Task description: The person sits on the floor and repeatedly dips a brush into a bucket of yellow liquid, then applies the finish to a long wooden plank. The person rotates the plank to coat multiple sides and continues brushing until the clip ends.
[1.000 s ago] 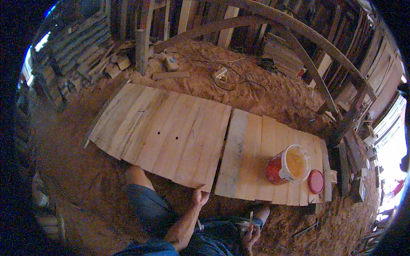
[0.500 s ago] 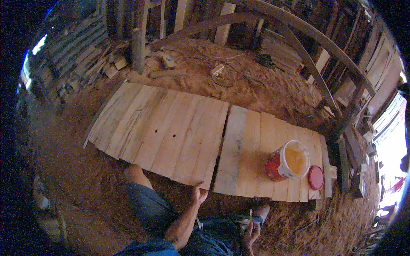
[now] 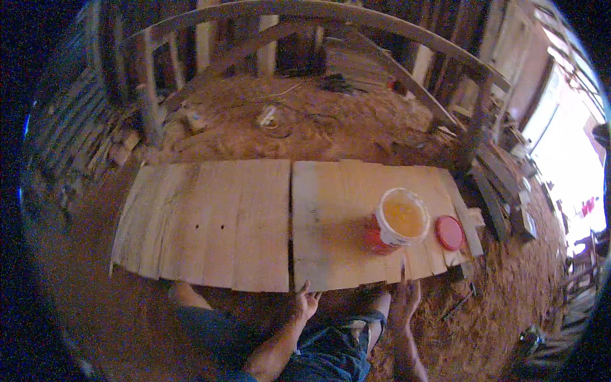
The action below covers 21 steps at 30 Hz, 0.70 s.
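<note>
Two joined-board wooden panels lie side by side, the left panel and the right panel, with a narrow dark gap between them. My left hand is at the near edge beside that gap, its fingers apart and nothing visible in it. Blurred by motion, my right hand is at the right panel's near edge, closed around a slim stick-like tool whose kind I cannot make out. Beyond it stands a red-and-white bucket of yellow-orange contents, with a red lid lying to its right.
A wooden rail frame spans the far side. Reddish-brown loose ground surrounds the panels, with a small pale object and cord on it. Timber offcuts are piled at right, beside a bright opening. Corrugated sheets stand left.
The view has turned, so the panels appear more level and further left. My left hand has shifted right along the near edge to the gap. My right hand has moved forward from my lap.
</note>
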Motion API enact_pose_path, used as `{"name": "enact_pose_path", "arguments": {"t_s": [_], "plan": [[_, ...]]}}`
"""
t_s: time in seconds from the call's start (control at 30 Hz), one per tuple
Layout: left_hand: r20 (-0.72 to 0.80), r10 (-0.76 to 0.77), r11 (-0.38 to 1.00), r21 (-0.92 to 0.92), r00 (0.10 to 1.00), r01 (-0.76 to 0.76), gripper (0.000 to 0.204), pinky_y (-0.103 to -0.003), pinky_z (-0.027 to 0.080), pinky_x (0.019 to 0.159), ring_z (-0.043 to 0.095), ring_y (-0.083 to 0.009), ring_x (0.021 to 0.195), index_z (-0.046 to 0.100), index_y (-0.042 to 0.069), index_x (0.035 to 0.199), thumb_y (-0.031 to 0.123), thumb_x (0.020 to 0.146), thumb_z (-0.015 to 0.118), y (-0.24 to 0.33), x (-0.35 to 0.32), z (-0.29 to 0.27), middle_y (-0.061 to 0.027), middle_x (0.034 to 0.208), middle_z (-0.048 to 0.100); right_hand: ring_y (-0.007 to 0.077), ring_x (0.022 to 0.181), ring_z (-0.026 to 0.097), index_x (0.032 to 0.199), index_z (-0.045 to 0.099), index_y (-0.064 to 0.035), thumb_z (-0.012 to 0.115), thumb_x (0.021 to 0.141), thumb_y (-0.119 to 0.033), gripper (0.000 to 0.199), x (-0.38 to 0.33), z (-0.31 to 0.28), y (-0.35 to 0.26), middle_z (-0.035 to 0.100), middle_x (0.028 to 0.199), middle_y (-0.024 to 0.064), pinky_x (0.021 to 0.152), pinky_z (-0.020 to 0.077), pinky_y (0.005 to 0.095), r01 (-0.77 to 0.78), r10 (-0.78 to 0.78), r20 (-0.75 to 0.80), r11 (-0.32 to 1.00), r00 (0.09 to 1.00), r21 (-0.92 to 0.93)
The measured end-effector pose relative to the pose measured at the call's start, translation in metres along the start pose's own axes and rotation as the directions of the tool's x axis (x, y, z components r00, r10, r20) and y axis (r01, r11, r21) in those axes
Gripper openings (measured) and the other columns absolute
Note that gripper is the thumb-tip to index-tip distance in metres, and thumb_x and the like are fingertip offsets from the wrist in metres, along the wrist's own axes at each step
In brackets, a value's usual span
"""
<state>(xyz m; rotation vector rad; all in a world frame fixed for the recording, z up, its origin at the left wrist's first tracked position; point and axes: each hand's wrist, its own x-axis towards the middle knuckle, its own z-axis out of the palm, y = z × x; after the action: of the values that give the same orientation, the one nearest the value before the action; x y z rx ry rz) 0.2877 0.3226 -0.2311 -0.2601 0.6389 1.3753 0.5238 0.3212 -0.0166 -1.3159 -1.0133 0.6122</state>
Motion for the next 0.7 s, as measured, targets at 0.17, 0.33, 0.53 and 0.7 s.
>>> {"name": "enact_pose_path", "arguments": {"t_s": [0.17,0.33,0.53,0.7], "plan": [[-0.192,0.124,0.992,0.034,0.973,-0.12,0.037,-0.039,0.05,0.092,0.058,-0.022,0.109,0.061,0.013,0.117,0.015,0.083,0.075,0.0,0.007,0.019,-0.004,0.115,0.065,0.018,0.068,0.055,0.102,0.062,-0.0048,0.061,0.094,-0.023,0.019,0.135,0.011,-0.032,0.06,0.076,0.0075,0.061,0.0444,0.0341,0.283,-0.247,0.145,0.894,0.958,-0.347],[-0.144,0.043,0.999,-0.004,0.989,-0.044,0.036,-0.039,0.053,0.084,0.06,-0.0185,0.105,0.061,0.016,0.115,0.011,0.082,0.075,0.021,-0.004,0.012,-0.0022,0.118,0.064,0.0299,0.08,0.066,0.103,0.066,-0.0114,0.058,0.091,-0.024,0.019,0.22,0.026,-0.002,0.068,0.087,0.0162,0.071,0.0521,0.0431,0.33,-0.07,0.341,0.488,0.937,-0.808],[-0.199,0.042,0.999,0.0,0.979,-0.043,0.041,-0.042,0.055,0.08,0.06,-0.0219,0.105,0.056,0.015,0.121,0.009,0.084,0.073,0.054,-0.066,0.012,-0.0036,0.114,0.062,0.0292,0.079,0.065,0.102,0.067,-0.01,0.06,0.09,-0.023,0.019,0.274,0.068,0.101,0.068,0.087,0.016,0.07,0.0518,0.0426,0.492,0.129,0.55,0.316,0.825,-0.812],[-0.053,0.208,0.959,0.208,0.977,-0.193,0.05,-0.047,0.053,0.092,0.058,-0.0252,0.111,0.053,0.014,0.126,0.0,0.081,0.07,0.082,-0.14,0.01,-0.0057,0.117,0.061,0.0285,0.078,0.065,0.1,0.068,-0.0087,0.061,0.089,-0.022,0.019,0.277,0.059,0.158,0.068,0.087,0.0158,0.07,0.0515,0.0421,0.565,0.201,0.656,0.366,0.728,-0.74]]}}
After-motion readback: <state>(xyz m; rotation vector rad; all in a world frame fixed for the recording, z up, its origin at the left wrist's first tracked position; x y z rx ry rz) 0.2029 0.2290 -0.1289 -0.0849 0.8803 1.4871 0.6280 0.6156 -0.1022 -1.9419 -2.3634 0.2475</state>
